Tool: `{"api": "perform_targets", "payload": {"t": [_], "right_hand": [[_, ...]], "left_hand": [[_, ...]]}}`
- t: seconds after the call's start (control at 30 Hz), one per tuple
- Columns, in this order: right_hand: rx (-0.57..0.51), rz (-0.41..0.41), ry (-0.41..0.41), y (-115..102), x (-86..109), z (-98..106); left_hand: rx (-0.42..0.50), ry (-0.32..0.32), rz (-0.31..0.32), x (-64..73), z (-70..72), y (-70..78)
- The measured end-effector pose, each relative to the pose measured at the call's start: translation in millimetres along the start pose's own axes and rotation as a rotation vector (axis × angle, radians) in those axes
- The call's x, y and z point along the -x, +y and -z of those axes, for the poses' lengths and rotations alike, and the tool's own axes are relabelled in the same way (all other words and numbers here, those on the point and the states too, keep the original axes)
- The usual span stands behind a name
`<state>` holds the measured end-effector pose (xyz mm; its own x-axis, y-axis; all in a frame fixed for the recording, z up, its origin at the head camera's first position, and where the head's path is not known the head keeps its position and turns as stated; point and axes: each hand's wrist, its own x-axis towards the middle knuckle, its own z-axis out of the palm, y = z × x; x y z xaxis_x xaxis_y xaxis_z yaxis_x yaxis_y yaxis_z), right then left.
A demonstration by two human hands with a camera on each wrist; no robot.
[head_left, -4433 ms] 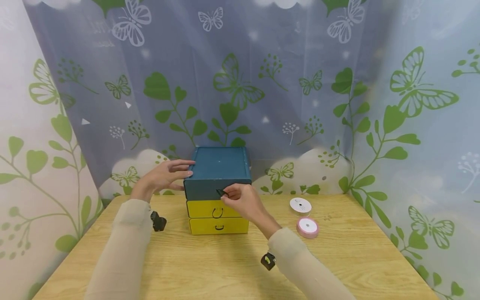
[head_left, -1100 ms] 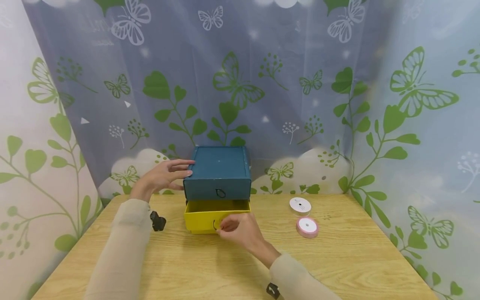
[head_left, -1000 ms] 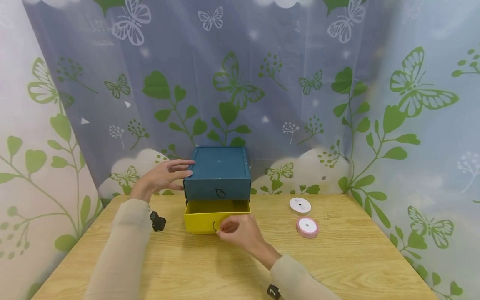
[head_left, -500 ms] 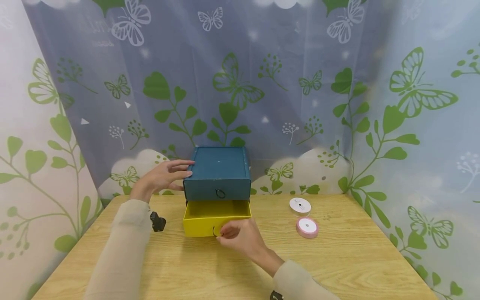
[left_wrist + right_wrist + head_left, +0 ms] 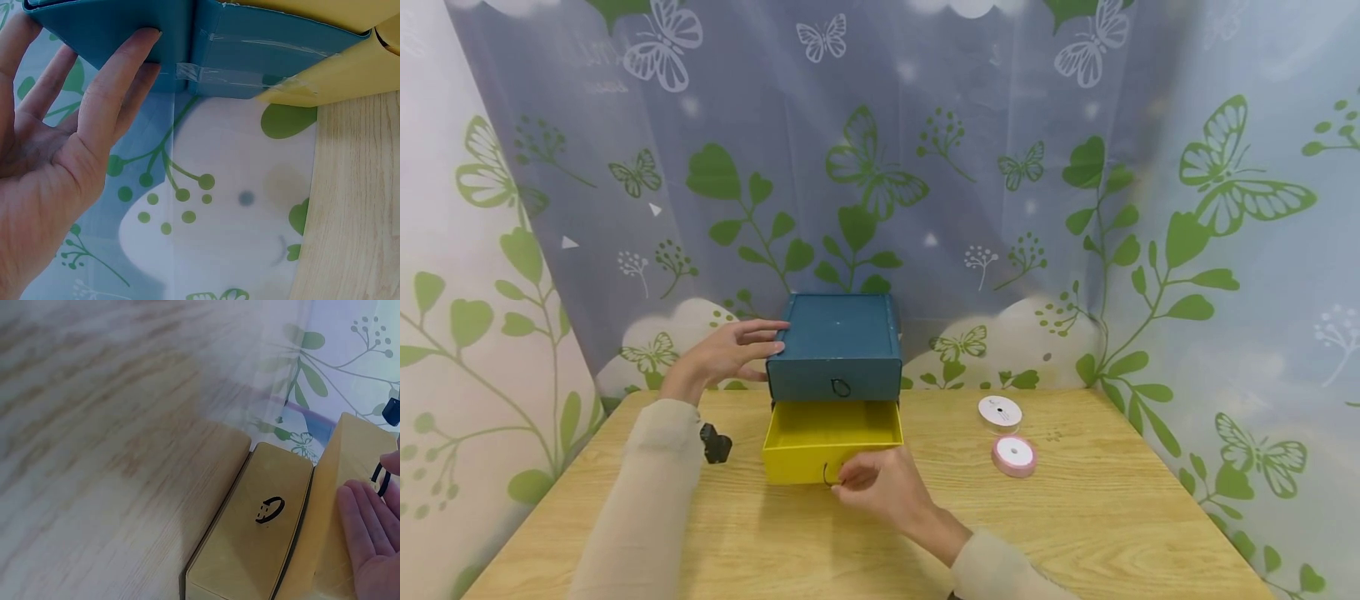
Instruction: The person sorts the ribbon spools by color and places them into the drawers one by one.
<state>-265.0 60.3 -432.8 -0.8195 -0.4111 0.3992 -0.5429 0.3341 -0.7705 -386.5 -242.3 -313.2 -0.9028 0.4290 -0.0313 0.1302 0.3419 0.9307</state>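
Observation:
A small drawer chest with a blue top section stands at the back of the table. My left hand rests against its upper left edge, fingers fairly straight along the blue side. The middle yellow drawer is pulled well out, and its yellow floor shows. Between thumb and fingers, my right hand pinches that drawer's black loop handle. In the right wrist view the bottom yellow drawer stays pushed in. The blue drawer front with its black loop is also closed.
Right of the chest lie two ribbon spools on the wooden table: a white spool and a pink-edged spool. A patterned curtain hangs close behind the chest. A black wrist camera sits by the left cuff.
My right hand has gone from the blue drawer's loop down to the middle yellow drawer's handle and pulled that drawer out toward me. My left hand has kept its place.

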Motion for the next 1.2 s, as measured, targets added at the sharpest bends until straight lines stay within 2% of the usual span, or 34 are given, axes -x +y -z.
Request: {"api": "perform_targets", "payload": {"t": [0.8, 1.2], "right_hand": [[0.068, 0.098, 0.016, -9.3, 21.2, -4.3], [0.023, 0.074, -0.004, -13.2, 28.6, -6.7]], "left_hand": [[-0.003, 0.004, 0.002, 1.0, -0.4, 0.2], [-0.003, 0.009, 0.002, 1.0, -1.1, 0.9]]}}
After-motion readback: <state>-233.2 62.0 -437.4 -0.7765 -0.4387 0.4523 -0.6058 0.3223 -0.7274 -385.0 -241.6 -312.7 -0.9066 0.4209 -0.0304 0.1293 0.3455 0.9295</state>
